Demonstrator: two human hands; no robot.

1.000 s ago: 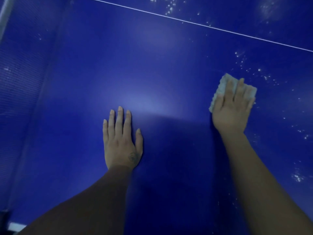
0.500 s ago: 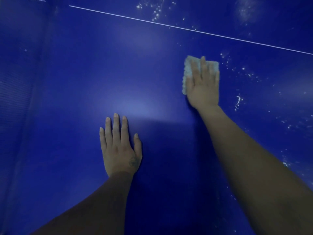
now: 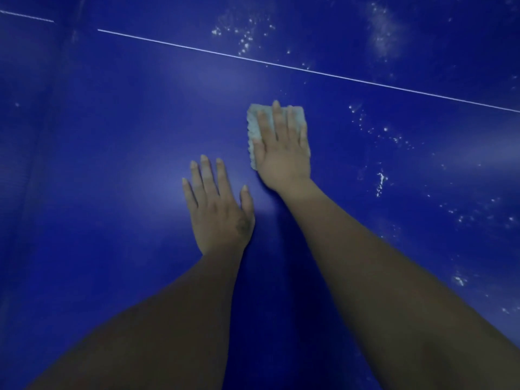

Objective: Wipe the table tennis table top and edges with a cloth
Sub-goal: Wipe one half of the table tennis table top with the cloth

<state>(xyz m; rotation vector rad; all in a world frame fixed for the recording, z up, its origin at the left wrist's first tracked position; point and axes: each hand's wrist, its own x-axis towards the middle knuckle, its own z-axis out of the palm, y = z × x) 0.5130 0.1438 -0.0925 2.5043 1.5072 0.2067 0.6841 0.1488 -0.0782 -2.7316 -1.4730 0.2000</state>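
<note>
The blue table tennis table top (image 3: 118, 153) fills the view. A folded pale cloth (image 3: 255, 125) lies flat on it, and my right hand (image 3: 282, 149) presses it down with straight fingers spread over it. Only the cloth's left side and far corners show past the hand. My left hand (image 3: 218, 211) rests flat on the bare table just left of and nearer than the cloth, fingers straight and holding nothing.
A thin white line (image 3: 309, 69) crosses the table beyond the hands. White specks and smears (image 3: 380, 183) dot the surface to the right and beyond the line (image 3: 242, 38). The dark net (image 3: 25, 164) stands along the left side.
My right hand has slid the cloth leftward across the table, from the far right to just beside my left hand. My left hand has stayed planted.
</note>
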